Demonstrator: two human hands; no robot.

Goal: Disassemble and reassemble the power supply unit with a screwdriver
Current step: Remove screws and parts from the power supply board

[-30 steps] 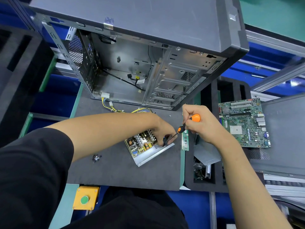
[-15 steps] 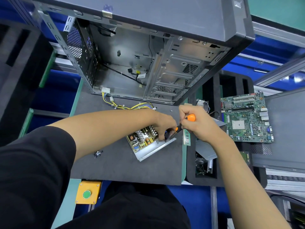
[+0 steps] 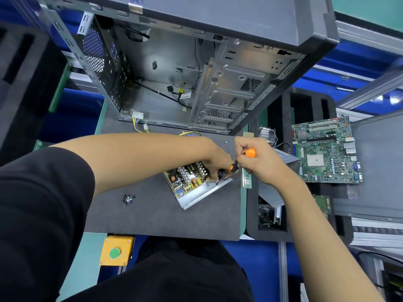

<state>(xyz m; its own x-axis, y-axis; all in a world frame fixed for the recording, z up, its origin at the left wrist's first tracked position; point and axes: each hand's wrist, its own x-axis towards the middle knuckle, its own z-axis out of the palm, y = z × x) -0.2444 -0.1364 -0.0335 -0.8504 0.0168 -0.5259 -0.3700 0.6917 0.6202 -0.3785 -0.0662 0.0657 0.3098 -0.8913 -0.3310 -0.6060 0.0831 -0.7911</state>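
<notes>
On the mat, right hand (image 3: 259,163) grasps screwdriver (image 3: 236,164); left hand's (image 3: 216,159) grip seemingly steadies power supply (image 3: 192,184).

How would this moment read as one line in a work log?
step: driving screw | right hand: grips screwdriver, tip at power supply unit corner | left hand: steadies unit | loose screws: on mat

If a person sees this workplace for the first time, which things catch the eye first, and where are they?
First, the orange-and-black screwdriver gripped in the right hand at the centre, its tip down on the opened power supply unit, which the left hand steadies on the grey mat. Behind them stands the big empty computer case, its side open. At the right lies a green motherboard.
</notes>
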